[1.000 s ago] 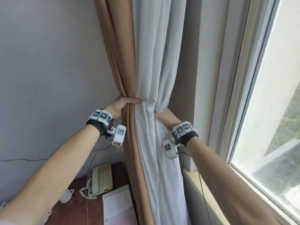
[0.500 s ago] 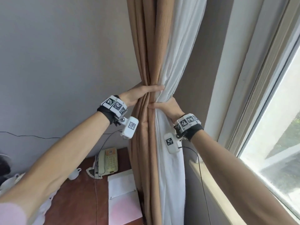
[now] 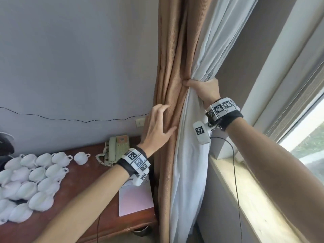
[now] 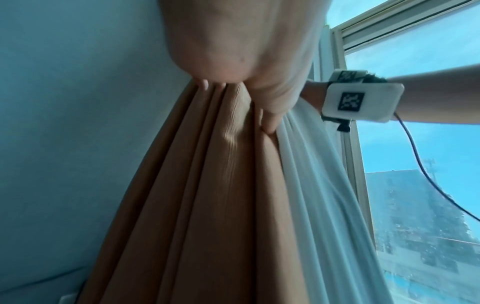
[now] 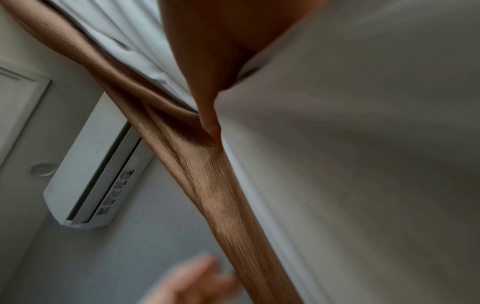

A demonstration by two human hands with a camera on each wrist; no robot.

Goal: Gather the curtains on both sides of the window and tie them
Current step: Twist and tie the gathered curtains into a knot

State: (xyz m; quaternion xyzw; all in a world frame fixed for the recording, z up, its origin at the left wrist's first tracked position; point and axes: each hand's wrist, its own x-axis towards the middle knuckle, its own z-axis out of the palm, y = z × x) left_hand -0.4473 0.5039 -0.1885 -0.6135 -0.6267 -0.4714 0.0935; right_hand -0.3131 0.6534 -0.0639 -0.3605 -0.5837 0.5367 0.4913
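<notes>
Curtains hang in two layers at the left side of the window point(image 3: 301, 137): one tan curtain point(image 3: 173, 58) toward the room and one white sheer curtain point(image 3: 189, 163) behind it, toward the glass. The right hand point(image 3: 203, 88) grips both layers together where they bunch, its fingers curled round the gathered cloth so that the folds pinch inward at that one spot; below the grip the two layers fall loose past the windowsill point(image 3: 249, 199). The left hand point(image 3: 157, 125) holds nothing: its fingers are spread and nearly straight, lying flat against the front folds of the tan curtain lower down than the right hand, and the left wrist view shows the thumb pressed into a fold beside the white layer. To the left stands one wooden table point(image 3: 84, 204) carrying one beige telephone point(image 3: 116, 148), one white and pink sheet of paper point(image 3: 135, 200) just beside the curtain, and a crowd of white cups point(image 3: 35, 176), too closely packed to count surely, with one cup point(image 3: 81, 157) apart near the telephone. One thin black cable point(image 3: 70, 119) runs along the wall to one wall socket point(image 3: 140, 122). The right wrist view shows one white air conditioner point(image 5: 98, 164) high on the wall.
</notes>
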